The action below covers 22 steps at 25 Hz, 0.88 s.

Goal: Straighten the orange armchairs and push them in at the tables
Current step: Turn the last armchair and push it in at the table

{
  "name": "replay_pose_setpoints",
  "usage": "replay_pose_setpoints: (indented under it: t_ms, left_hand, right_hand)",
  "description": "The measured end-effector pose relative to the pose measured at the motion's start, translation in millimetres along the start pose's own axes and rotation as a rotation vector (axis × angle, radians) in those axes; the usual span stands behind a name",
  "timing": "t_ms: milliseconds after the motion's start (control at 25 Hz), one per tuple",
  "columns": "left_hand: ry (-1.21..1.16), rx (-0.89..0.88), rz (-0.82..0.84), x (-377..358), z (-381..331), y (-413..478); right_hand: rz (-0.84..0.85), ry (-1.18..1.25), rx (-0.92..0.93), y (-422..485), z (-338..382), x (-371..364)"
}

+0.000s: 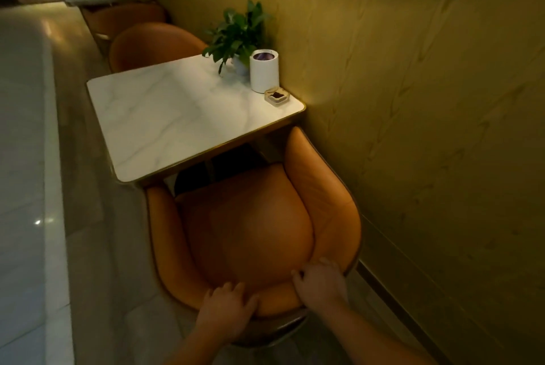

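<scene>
The fingers (pixel 233 289) of the left hand (pixel 227 310) are curled over the back rim of the orange leather tub armchair (pixel 250 232). The same rim is gripped by the right hand (pixel 321 279), nearer the wall. The armchair's open front is pointed at the white marble-patterned counter (pixel 165 117) — seat edge tucked just beneath it — its back-to-front axis running from the hands to the counter's near edge.

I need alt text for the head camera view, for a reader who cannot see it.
The left hand and right hand grip the back rim of an orange armchair that faces a white marble table beside a yellow wall. On the table stand a potted plant, a white cylinder and a small dish.
</scene>
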<state>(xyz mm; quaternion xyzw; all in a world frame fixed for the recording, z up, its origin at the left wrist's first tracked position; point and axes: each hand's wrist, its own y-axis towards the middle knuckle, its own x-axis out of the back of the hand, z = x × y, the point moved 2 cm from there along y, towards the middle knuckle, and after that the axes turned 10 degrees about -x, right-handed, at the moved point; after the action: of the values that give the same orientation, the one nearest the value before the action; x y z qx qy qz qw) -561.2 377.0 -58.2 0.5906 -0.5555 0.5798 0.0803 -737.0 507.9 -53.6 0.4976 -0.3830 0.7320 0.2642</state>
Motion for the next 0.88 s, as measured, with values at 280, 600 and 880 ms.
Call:
replay_pose_setpoints:
  t_ms: [280,600,880]
  left_hand:
    - [0.087,-0.037,-0.214,-27.6,-0.3,1.2]
    - [0.002,0.081,-0.352,-32.4,-26.7,1.8]
    - [0.006,0.179,-0.33,-43.3,-103.9,23.4]
  right_hand:
    - [-0.113,-0.024,0.032,-3.4,-0.3,0.0]
    - [-0.138,-0.043,0.183,12.3,-24.1,5.1]
    - [-0.111,-0.124,0.3,52.5,-83.3,37.5]
